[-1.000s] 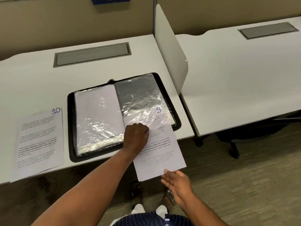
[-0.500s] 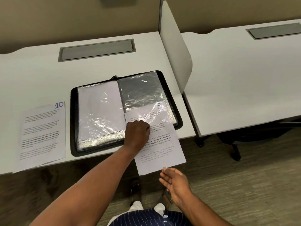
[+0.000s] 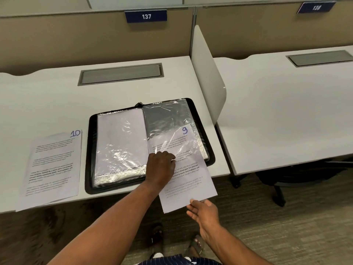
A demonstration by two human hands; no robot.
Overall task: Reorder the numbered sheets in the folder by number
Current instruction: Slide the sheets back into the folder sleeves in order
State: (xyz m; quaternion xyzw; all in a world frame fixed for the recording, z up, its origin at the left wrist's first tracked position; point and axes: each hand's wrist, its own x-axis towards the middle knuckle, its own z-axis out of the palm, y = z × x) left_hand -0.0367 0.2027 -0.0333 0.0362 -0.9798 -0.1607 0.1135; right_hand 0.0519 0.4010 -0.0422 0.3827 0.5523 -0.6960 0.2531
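A: White bench (image 3: 47, 96): sheet 9 (image 3: 191, 186) sits half inside folder (image 3: 89, 159) sleeve (image 3: 168, 119), under curled left grip (image 3: 161, 167); pinch unclear. Flat, empty right grip (image 3: 206, 215) touches its near edge.
B: Push straight away from right grip; hold sleeve mouth wide.

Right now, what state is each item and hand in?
folder: open flat on the desk.
sheet 9: upper part in the right sleeve, rest overhanging the desk.
sheet 10: loose, flat on the desk.
left hand: curled, resting on sheet 9 at the sleeve mouth.
right hand: open, at sheet 9's bottom edge.
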